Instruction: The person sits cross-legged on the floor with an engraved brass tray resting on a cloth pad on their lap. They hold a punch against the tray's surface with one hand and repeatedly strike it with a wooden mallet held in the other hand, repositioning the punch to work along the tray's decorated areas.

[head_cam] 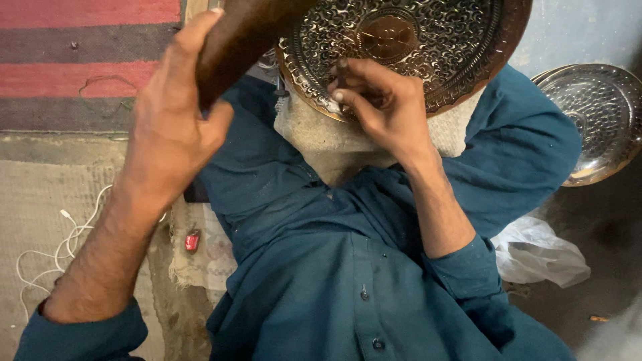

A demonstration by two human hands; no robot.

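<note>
— How do the person's hands sit?

— The left hand (170, 127) is raised, wrist bent, fingers wrapped around a dark wooden mallet (234, 40); the right hand (381, 107) pinches a thin punch (342, 70) upright against the engraved brass tray (408, 47).

— And the tray?

— Propped on a pale block (334, 144) in the lap, tool tip near its lower-left rim; a second metal tray (595, 113) lies well apart at the right.
</note>
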